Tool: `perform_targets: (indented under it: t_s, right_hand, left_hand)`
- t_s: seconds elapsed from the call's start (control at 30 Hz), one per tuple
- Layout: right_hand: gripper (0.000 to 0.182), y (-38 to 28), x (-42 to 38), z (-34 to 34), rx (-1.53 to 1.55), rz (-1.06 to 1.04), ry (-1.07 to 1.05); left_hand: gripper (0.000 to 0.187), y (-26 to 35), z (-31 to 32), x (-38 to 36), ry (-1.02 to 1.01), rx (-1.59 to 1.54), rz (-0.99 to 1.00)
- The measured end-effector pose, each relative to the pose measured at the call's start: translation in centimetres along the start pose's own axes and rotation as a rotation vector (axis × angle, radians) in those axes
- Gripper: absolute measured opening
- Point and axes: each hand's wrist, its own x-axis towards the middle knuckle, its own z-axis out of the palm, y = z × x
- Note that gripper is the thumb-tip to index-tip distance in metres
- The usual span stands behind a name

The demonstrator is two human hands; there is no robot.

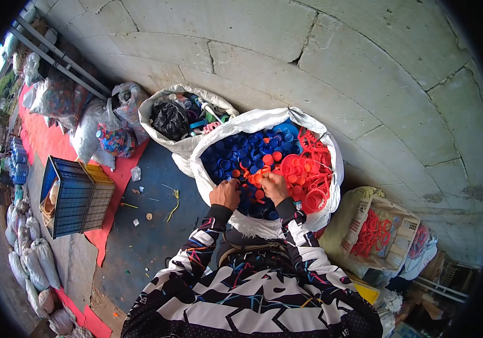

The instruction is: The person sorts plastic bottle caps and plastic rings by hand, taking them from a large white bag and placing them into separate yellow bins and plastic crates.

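A large white sack [334, 147] stands open before me, holding blue caps [233, 151] on its left side and red plastic rings and caps [312, 179] on its right. Orange caps lie between the two colours. My left hand [226, 194] is over the sack's near left part, its fingers curled at the caps; what they hold, if anything, is too small to tell. Close beside it, my right hand [274, 187] has its fingers pressed together around an orange piece [256, 179] above the middle of the heap.
Behind to the left, another sack [182, 145] holds a black bag and mixed plastic. A blue crate [75, 197] stands farther left near filled bags [61, 98]. At the right is a beige crate [396, 239] with red pieces. A block wall [331, 67] rises behind.
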Motion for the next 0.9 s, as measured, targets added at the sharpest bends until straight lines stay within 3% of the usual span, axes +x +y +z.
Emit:
perform_targets:
  t_s: [0.03,0.13,0.33,0.43,0.53,0.63,0.77,0.87,0.9]
  right_hand:
    - [0.009,-1.5,-1.2,-0.1,0.314,0.198,-0.04]
    - [0.006,-0.3,-1.8,-0.7,0.596,0.205,-0.09]
    - [0.009,0.3,-2.9,-0.4,0.648,0.242,-0.103]
    - [0.011,1.4,-2.9,-0.6,0.888,0.23,-0.239]
    - [0.014,1.4,-2.9,-0.1,0.926,0.159,-0.295]
    - [0.018,-1.0,-3.2,0.8,0.851,0.2,-0.292]
    - [0.026,-2.6,-1.2,2.0,0.451,0.273,-0.136]
    - [0.029,0.7,2.1,3.9,-0.213,-0.097,0.084]
    - [0.027,-1.8,1.3,4.4,-0.51,-0.242,0.156]
  left_hand:
    - [0.02,0.0,0.3,0.0,0.007,0.009,-0.006]
    - [0.017,-0.3,1.7,0.2,0.097,0.074,0.004]
    - [0.017,-1.3,2.5,0.1,0.128,0.082,0.061]
    - [0.015,-1.7,2.7,0.2,0.152,0.013,0.093]
    - [0.011,-1.9,2.7,0.0,0.192,-0.028,0.122]
    - [0.008,-2.7,3.3,-0.2,0.231,-0.032,0.17]
    - [0.01,-2.5,3.5,-0.3,0.244,-0.044,0.117]
    - [0.012,-2.7,3.6,-0.2,0.256,-0.13,0.09]
    - [0.012,-2.8,3.6,-0.2,0.267,-0.179,0.082]
